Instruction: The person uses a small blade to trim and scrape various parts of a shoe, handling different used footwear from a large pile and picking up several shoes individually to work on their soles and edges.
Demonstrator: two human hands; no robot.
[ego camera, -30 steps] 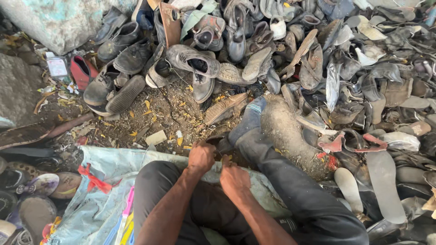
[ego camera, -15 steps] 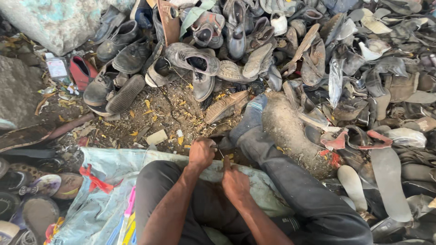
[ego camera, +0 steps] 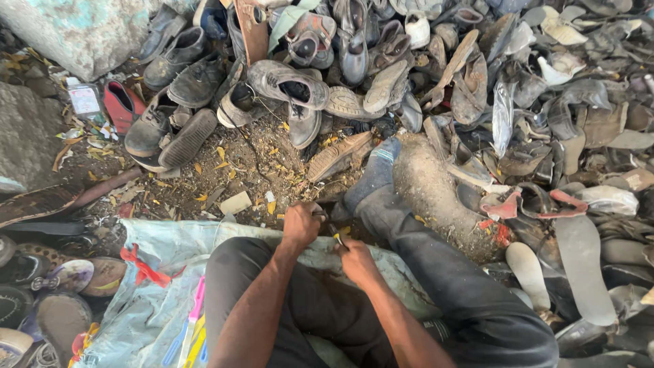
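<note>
Between the knees, low over the dirt, left hand (ego camera: pixel 301 225) fisted tight on a dark scrap piece (ego camera: pixel 325 217); right hand (ego camera: pixel 355 260) fingers pinched on a small yellowish tool (ego camera: pixel 338 238). Looks like mid-cut or prying; next move likely needs steady grip, blade kept off fingers. Shoe pile (ego camera: pixel 381 75) well beyond.

two hands (ego camera: pixel 302 223), one red shoe (ego camera: pixel 122 105), dozens of worn shoes (ego camera: pixel 289 82)
</note>
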